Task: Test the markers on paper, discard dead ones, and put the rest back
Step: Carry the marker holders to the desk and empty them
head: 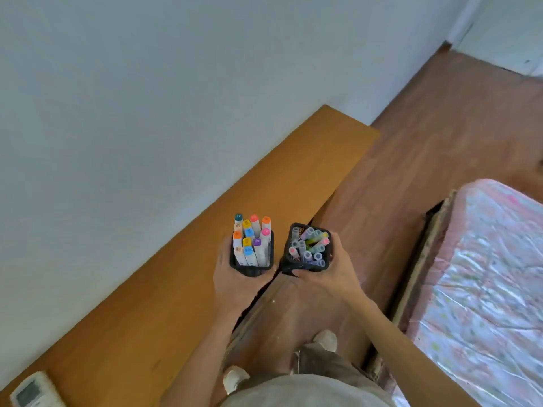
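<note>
Where each hand (235,282) cups one, black marker holders (252,254), colourful caps upright.

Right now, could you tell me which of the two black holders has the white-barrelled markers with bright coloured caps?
The holder in the left hand, the left black mesh holder: its markers are white with orange, blue, pink and purple caps. The right hand carries the right holder of pale, translucent-capped pens.

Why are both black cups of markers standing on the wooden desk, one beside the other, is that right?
Not quite: neither cup stands on the desk. The head view shows the left hand holding the left cup and the right hand holding the right cup, side by side in the air, each full of markers.
</note>
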